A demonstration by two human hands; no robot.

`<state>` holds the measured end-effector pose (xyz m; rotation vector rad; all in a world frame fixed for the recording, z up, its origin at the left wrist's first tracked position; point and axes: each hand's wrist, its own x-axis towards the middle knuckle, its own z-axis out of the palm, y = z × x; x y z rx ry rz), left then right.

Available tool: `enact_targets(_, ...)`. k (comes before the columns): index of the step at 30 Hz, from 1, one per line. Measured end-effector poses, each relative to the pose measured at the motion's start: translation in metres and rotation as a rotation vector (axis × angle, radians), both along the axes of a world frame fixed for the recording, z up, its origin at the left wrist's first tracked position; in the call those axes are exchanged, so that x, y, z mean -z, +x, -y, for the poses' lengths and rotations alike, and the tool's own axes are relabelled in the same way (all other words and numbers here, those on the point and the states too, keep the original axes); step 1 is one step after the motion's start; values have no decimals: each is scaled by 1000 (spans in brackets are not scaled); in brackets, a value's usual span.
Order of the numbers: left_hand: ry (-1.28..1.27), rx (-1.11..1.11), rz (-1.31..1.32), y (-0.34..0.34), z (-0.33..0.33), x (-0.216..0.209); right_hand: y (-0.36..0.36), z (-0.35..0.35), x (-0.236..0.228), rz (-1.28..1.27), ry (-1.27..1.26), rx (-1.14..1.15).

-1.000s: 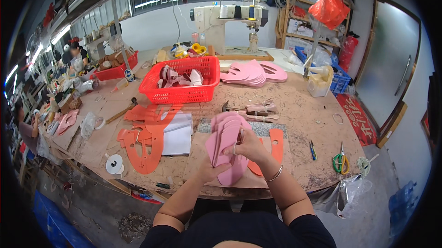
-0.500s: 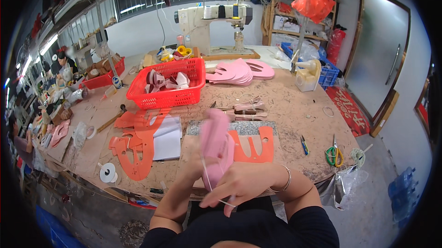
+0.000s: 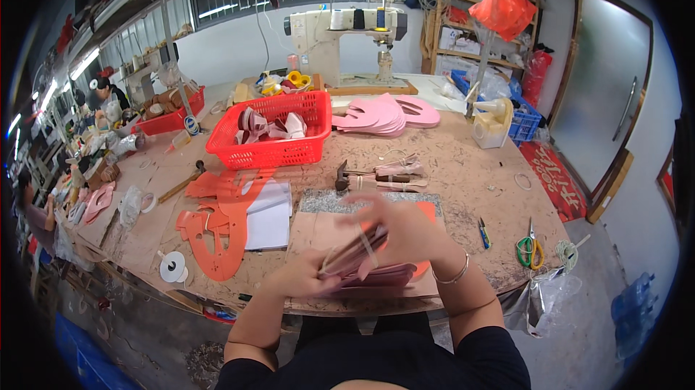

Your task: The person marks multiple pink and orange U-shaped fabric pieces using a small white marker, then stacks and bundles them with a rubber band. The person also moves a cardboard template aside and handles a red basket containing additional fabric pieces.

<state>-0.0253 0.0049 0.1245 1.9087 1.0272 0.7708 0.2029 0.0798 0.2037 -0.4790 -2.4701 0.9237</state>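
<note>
My left hand is closed around the near left end of a bundle of cut pieces, pink with brownish edges, tilted above the table. A pale elastic band crosses the bundle. Over its right end is my right hand, its fingers smeared by motion; whether they grip the band or the bundle is unclear. Beneath both hands a stack of pink pieces lies near the table's front edge. My right forearm and hand partly cover an orange piece.
A red basket stands behind, beside fanned pink pieces. Left lie orange cutouts, white paper and a spool. A hammer and banded bundles lie ahead; scissors lie right. A sewing machine stands at the back.
The pink bundle has turned from upright to a low slant, showing its edges. My right hand has moved up and over it. The band, earlier stretched by my right hand, now crosses the bundle.
</note>
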Motion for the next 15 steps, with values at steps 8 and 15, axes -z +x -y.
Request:
enact_targets(8,245,-471,85,-19,-16,36,27,33,13,-516,839,407)
enact_targets(15,-201,-508,510,-63,-12,74,121,3,176,-292,708,1032)
